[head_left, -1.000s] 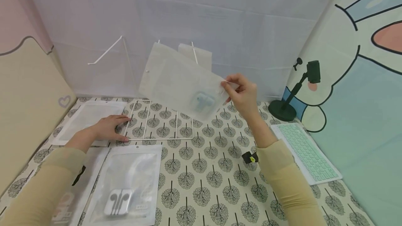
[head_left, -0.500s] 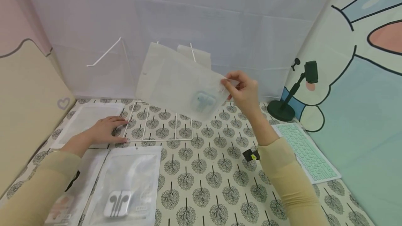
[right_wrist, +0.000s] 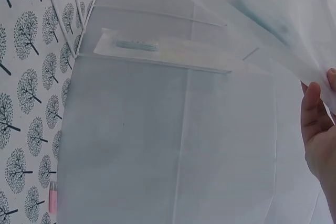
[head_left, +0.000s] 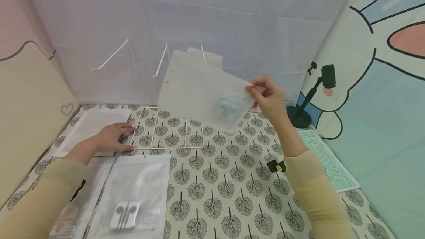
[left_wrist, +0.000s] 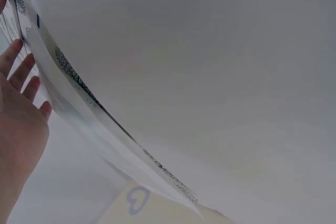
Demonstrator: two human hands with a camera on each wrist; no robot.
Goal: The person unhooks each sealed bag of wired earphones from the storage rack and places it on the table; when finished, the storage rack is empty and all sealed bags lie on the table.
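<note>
The right hand (head_left: pixel 270 99) pinches the corner of a frosted pouch (head_left: pixel 202 87) between thumb and curled fingers (head_left: pixel 257 84), holding it in the air above the far part of the surface (head_left: pixel 225 183), in front of the white wire hooks (head_left: pixel 161 60) of the rack. A pale blue earphone (head_left: pixel 227 108) sags in the pouch's lower corner, near the pinch. Since half a second ago the pouch has shifted to the right, so that its hang hole (head_left: pixel 166 82) now sits just beside the middle hook, which was hidden behind the pouch before; judging by this, the hole is being lined up with a hook, though it is not yet threaded on. The left hand (head_left: pixel 111 139) has not moved: it lies flat with straight fingers on another pouch (head_left: pixel 89 123) on the surface, touching the edge of the rack's wire base (head_left: pixel 169 135) and holding nothing. A third pouch with white earphones (head_left: pixel 132 194) lies near the person.
</note>
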